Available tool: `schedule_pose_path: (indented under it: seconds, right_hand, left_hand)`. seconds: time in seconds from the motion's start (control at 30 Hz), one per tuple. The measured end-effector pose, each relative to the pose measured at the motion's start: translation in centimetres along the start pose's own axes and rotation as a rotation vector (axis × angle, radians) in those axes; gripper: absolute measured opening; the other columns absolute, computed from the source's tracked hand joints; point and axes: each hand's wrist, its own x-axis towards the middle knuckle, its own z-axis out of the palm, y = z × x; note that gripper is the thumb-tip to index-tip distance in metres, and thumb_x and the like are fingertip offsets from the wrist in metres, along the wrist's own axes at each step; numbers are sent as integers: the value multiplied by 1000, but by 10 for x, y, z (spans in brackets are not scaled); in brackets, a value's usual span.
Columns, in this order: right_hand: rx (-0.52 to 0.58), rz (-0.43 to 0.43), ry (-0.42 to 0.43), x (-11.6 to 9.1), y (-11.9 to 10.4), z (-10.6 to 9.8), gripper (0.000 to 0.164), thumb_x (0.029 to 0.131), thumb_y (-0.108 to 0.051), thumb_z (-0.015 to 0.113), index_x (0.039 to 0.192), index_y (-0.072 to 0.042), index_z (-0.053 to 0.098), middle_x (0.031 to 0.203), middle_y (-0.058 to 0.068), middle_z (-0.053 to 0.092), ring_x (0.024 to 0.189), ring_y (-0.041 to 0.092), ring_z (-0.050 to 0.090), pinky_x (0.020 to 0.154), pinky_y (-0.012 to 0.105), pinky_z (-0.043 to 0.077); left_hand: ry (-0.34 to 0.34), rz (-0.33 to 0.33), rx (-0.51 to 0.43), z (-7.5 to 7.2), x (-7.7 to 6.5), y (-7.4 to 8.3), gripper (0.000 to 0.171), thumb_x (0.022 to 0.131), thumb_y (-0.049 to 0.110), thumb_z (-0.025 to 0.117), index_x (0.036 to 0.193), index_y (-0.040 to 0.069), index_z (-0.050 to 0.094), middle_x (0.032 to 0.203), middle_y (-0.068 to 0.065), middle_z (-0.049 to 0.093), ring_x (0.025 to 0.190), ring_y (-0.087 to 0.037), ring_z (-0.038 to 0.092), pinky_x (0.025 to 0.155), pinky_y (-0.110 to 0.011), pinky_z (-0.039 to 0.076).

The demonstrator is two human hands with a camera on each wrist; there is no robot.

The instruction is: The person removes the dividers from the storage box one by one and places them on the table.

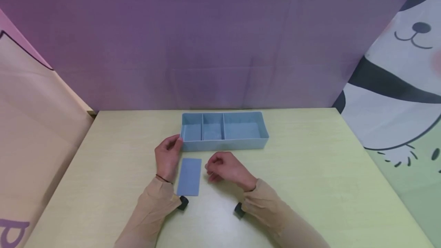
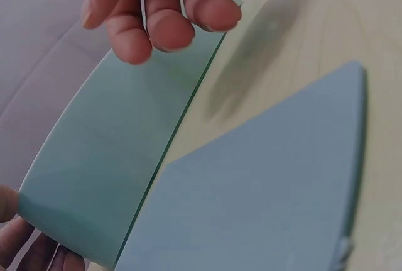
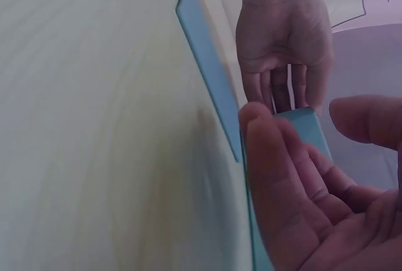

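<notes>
A pale blue divided storage box (image 1: 225,144) with three compartments sits at the far side of the table, nothing in them. My left hand (image 1: 169,156) touches its left end, with thumb and fingertips at the outer corner; in the right wrist view its fingers (image 3: 282,88) reach down fairly straight against that end. A flat blue rectangular panel (image 1: 189,177) lies on the table between my hands. To the right of the panel, my right hand (image 1: 225,167) hovers before the box's front wall (image 2: 125,139), fingers loosely bent and holding nothing.
The light wooden table (image 1: 310,171) ends at a purple curtain (image 1: 220,41) just behind the box. Printed cloths hang at both sides, one with a panda (image 1: 403,98). A black device (image 1: 183,203) is strapped at the left wrist, another (image 1: 239,210) at the right.
</notes>
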Motion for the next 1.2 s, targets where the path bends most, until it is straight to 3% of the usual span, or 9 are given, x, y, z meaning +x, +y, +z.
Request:
schedule_pose_path:
  seconds: [0.37, 0.7, 0.97, 1.2]
  right_hand:
    - [-177, -101, 20, -8, -10, -5, 15, 90, -18, 64, 92, -4, 63, 84, 19, 68, 74, 32, 67, 66, 43, 55]
    - [-237, -162, 16, -8, -10, -6, 14, 91, -20, 64, 92, -6, 64, 84, 18, 68, 72, 28, 66, 64, 40, 55]
    - [-319, -256, 89, -9, -11, -6, 10, 92, -18, 62, 95, -8, 64, 81, 7, 67, 72, 23, 66, 61, 30, 53]
    - [-364, -357, 187, -8, -9, -8, 9, 93, -17, 61, 96, -10, 65, 79, -1, 66, 70, 14, 64, 61, 28, 52]
  left_hand:
    - [4, -3, -11, 0, -1, 1, 28, 91, 16, 65, 114, 1, 68, 108, -15, 67, 94, -19, 60, 77, -22, 46]
    - [18, 6, 0, 1, -2, 2, 28, 91, 16, 65, 114, 0, 68, 109, -16, 67, 95, -20, 60, 76, -20, 46]
    - [22, 9, 13, 2, -1, 2, 27, 91, 16, 65, 113, 1, 68, 109, -17, 67, 94, -19, 60, 75, -18, 45]
    - [14, 1, 26, 2, -1, 2, 28, 91, 16, 65, 113, 1, 68, 110, -16, 67, 96, -21, 60, 77, -20, 45]
